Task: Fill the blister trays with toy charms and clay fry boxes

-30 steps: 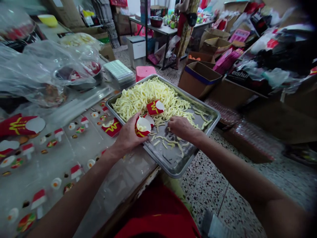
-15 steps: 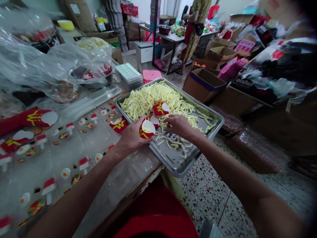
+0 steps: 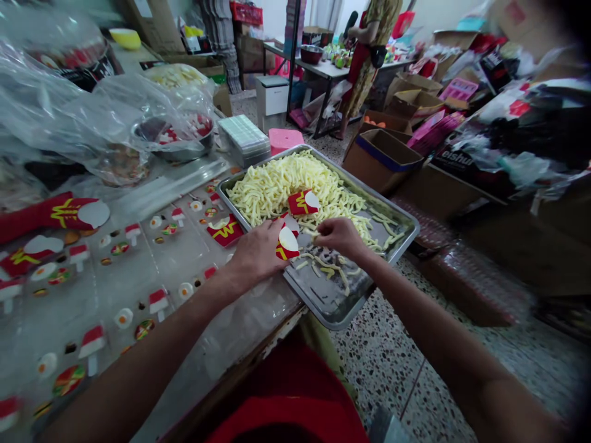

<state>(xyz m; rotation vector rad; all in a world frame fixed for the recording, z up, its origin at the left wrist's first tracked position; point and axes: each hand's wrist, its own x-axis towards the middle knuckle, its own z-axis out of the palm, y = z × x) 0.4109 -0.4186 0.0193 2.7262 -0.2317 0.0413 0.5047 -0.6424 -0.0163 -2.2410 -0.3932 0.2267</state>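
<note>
My left hand (image 3: 261, 249) is wrapped round a small red fries carton (image 3: 287, 241) with a white inside and yellow marking, at the near-left edge of a metal tray (image 3: 318, 311). My right hand (image 3: 341, 237) is in a pinch above the tray, its fingertips on a pale toy-like French fry (image 3: 315, 234). Pale yellow fries (image 3: 286, 178) are heaped in the tray's far half, with several loose ones nearer me. Another red carton (image 3: 303, 202) rests on the heap, and a filled carton (image 3: 225, 230) lies left of the tray.
On the table, a plastic sheet (image 3: 184, 320) carries small popsicle, egg and burger pieces. Red cartons (image 3: 78, 213) are stacked at left. Behind stand a metal bowl (image 3: 173, 151) under plastic and clear boxes (image 3: 244, 140). Cardboard boxes (image 3: 383, 157) crowd the right; another person (image 3: 364, 61) stands farther back.
My left hand has shifted slightly right and turned the carton, so less of its front shows. My right hand has moved a little right, its fingers now pinched on a fry.
</note>
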